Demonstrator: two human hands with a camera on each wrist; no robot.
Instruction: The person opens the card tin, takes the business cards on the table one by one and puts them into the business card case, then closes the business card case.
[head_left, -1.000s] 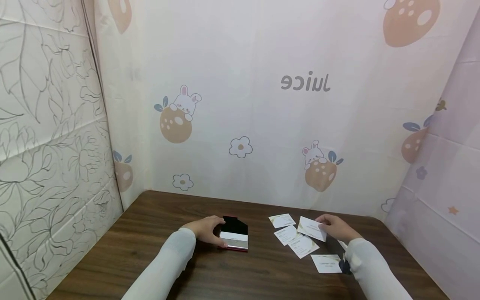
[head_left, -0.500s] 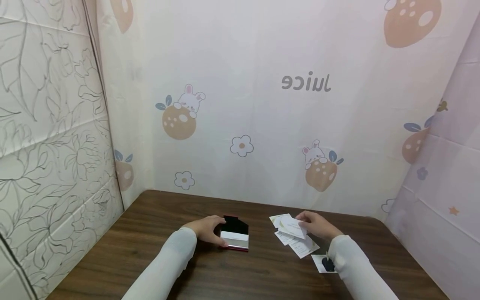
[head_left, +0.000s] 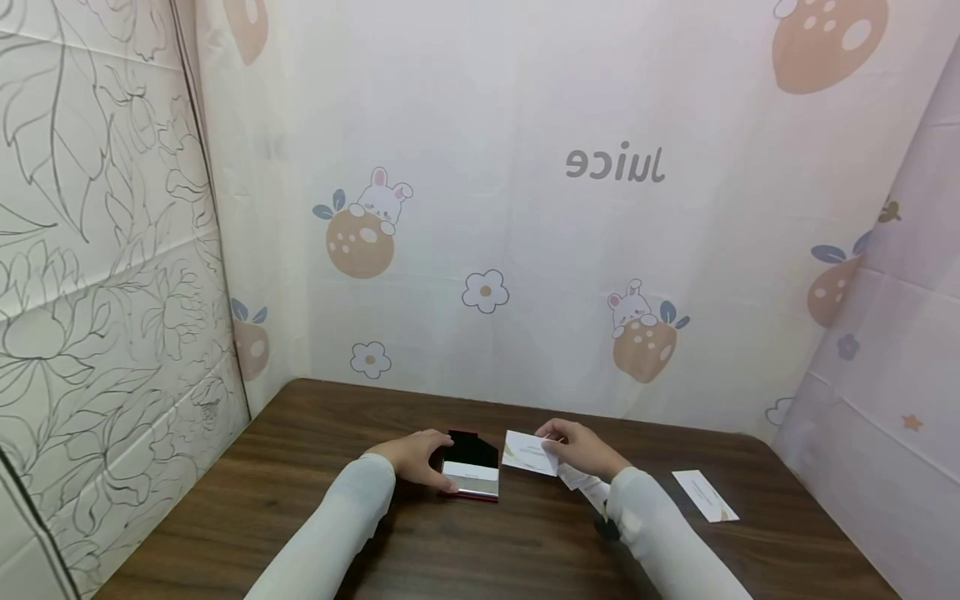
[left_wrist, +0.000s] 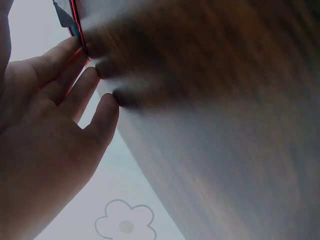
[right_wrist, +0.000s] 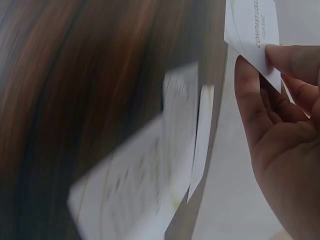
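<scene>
An opened business card case [head_left: 472, 454], black inside with a red edge, lies on the table with a white card in its silvery front part. My left hand [head_left: 412, 461] holds its left side, thumb at the front and fingers toward the back; in the left wrist view the fingertips meet the case's red edge [left_wrist: 79, 27]. My right hand [head_left: 587, 450] pinches a white business card [head_left: 527, 452] between thumb and fingers, just right of the case. In the right wrist view that card [right_wrist: 255, 35] shows printed lettering. Several loose cards [right_wrist: 130, 175] lie below, partly hidden by my right sleeve in the head view.
One more business card [head_left: 705, 496] lies apart at the right on the brown wooden table [head_left: 300, 492]. A patterned curtain [head_left: 487, 208] hangs behind the table's back edge, with a flower-printed sheet [head_left: 105, 208] at the left.
My right hand has carried the pinched card leftward, over the loose cards, to beside the case. My left hand stays at the case. The separate card at the right is now uncovered by my arm.
</scene>
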